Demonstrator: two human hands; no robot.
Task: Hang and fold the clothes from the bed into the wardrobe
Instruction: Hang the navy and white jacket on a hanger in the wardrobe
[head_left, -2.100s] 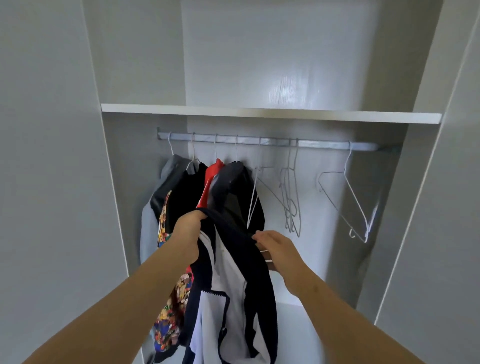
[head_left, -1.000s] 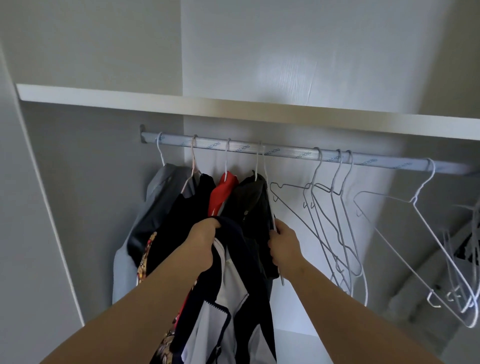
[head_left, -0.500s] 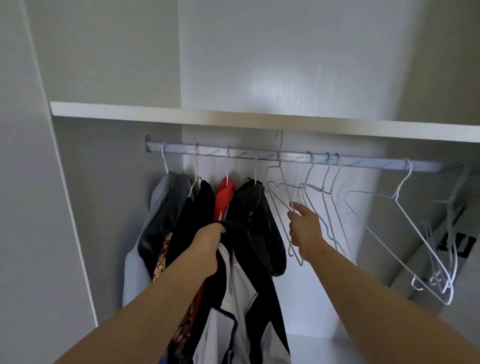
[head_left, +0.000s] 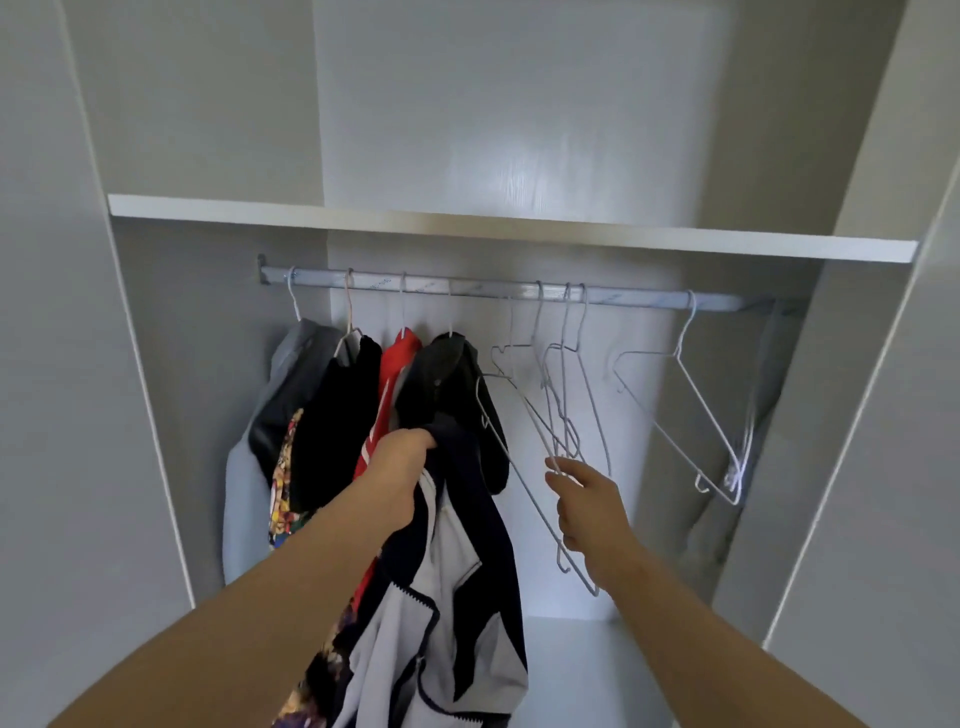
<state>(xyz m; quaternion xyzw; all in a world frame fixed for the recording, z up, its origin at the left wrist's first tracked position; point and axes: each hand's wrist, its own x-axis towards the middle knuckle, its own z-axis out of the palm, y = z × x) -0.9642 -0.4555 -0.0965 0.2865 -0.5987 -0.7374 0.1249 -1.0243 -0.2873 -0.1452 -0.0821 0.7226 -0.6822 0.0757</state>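
**Hanger and garment meet in front of the rail**

The garment (head_left: 467, 545), navy with white panels, hangs in a long vertical drape from the left hand (head_left: 402, 467). That hand's grip is closed tight, fingers curled round a bunch of the top edge. The cloth sits in front of the wardrobe (head_left: 156, 364) opening, just before the clothes already hung (head_left: 343, 415) at the left end of the rail (head_left: 623, 300).

To its right, near but apart, the right hand (head_left: 584, 499) holds a white wire hanger (head_left: 522, 480). Thumb and fingers are pinched on the wire and the rest of the hand is loosely bent. The hanger's long axis slants from upper left, close to the garment's top, down to lower right past the wrist. Its hook is blurred, so whether it is clear of the rail cannot be told.

The two hands are about level. The garment lies to the left of the hanger's upper end, so the likely next move is a short sideways one, feeding that end into the neck opening, which the left fist keeps bunched.

Spare hangers (head_left: 691, 415) hang further right on the rail, under the shelf (head_left: 467, 223).
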